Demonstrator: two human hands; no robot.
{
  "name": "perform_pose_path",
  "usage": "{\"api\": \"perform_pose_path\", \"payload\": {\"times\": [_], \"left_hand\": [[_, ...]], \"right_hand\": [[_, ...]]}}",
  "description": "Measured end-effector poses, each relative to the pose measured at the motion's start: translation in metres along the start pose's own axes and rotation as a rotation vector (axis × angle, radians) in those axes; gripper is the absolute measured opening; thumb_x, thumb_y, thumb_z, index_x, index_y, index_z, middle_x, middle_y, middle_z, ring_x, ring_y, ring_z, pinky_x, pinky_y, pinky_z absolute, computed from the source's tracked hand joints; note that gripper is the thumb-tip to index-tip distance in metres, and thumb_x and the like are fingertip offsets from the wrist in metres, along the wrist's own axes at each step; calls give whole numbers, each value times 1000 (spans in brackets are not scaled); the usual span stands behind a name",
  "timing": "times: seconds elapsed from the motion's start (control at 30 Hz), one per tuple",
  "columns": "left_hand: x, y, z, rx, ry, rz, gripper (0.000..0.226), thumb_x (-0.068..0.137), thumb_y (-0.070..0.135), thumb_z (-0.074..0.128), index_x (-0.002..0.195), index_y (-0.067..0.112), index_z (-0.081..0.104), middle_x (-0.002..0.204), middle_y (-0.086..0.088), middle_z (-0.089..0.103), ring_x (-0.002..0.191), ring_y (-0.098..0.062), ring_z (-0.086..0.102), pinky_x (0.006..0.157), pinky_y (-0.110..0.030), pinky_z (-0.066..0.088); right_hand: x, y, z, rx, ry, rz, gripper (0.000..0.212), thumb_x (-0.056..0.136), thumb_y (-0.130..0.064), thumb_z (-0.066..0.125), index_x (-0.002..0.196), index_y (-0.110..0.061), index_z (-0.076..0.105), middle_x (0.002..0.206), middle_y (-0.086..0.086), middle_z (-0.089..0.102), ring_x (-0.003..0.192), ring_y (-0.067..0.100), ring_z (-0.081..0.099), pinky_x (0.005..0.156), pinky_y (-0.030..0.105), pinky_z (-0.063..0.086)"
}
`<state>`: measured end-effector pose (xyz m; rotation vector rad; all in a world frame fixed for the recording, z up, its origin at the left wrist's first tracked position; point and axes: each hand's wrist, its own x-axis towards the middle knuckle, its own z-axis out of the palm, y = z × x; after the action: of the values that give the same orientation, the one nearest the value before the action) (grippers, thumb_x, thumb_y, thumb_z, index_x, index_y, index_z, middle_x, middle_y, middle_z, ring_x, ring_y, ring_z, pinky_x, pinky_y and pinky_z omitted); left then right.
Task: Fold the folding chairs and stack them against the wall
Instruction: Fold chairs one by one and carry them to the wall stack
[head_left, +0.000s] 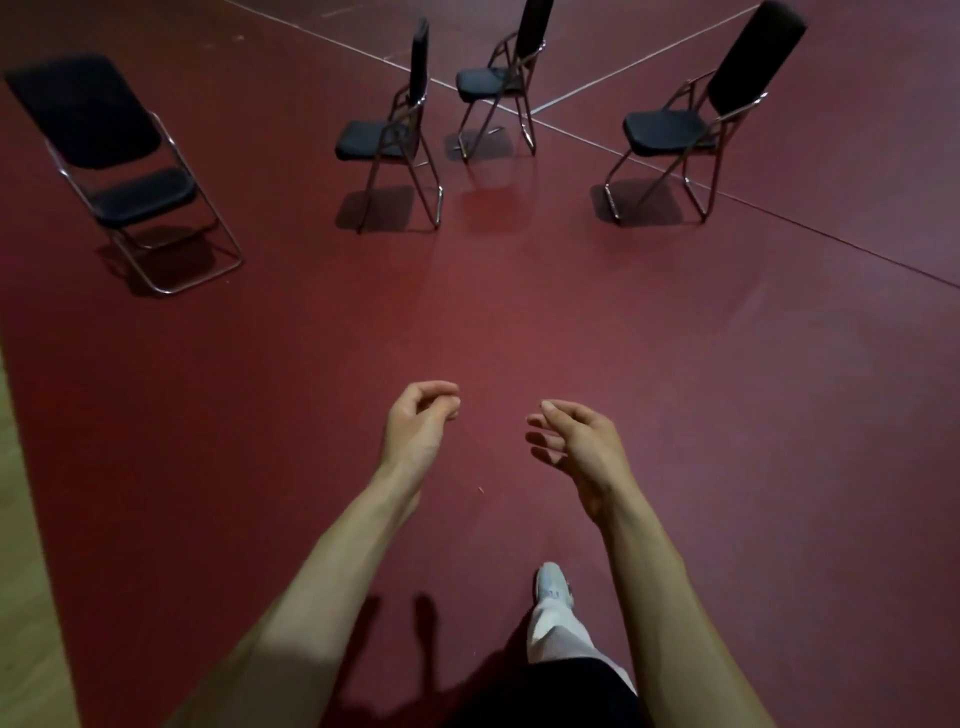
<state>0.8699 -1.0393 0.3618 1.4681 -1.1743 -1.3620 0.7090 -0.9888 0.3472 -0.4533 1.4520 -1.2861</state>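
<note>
While chairs stand unfolded, left hand and right hand hover loosely curled, empty

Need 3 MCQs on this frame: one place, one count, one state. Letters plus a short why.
1. Where is the lone chair? A. far left B. far right C. at the person's feet
2. How many chairs in all? A. two B. four C. six
3. They are: A. folded flat B. stacked at a wall C. all unfolded

1 A, it stands far left on the red floor; 2 B, it plus three other chairs ahead; 3 C, every seat is down, legs spread.
</note>
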Motion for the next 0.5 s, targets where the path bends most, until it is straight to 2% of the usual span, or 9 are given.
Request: {"api": "perform_pose_path", "payload": {"times": [0.13,0.23,0.27,0.4,0.5], "left_hand": [[84,45,23,81,87,34,19,90,5,61,89,24,63,93,1,64,91,-13,60,85,-23,45],[137,73,21,167,146,102,21,89,4,62,86,25,63,89,7,63,84,-5,57,76,-12,42],[156,78,17,173,179,96,22,89,4,63,86,26,64,88,8,63,83,-5,57,77,-13,43],[212,81,-6,81,296,-5,22,88,5,64,83,26,66,88,4,66,92,-15,61,93,-33,48],[246,81,-31,38,368,-6,25,88,0,62,83,25,67,87,0,66,90,-16,61,88,-31,47]], "right_hand": [[93,-63,21,-51,-143,40,13,95,-16,58,105,-9,61,94,8,68,78,20,63,75,32,53],[157,-108,39,-102,-246,21,18,95,-17,58,110,-8,58,94,8,68,75,19,62,72,29,51],[178,-119,49,-126,-266,30,17,95,-18,58,110,-9,59,93,7,68,74,18,62,71,29,51],[238,-139,90,-186,-352,64,15,94,-18,59,106,-10,61,95,8,69,77,20,64,74,31,53],[274,-142,131,-281,-432,85,14,93,-19,60,104,-10,63,99,9,70,81,22,67,78,34,54]]}}
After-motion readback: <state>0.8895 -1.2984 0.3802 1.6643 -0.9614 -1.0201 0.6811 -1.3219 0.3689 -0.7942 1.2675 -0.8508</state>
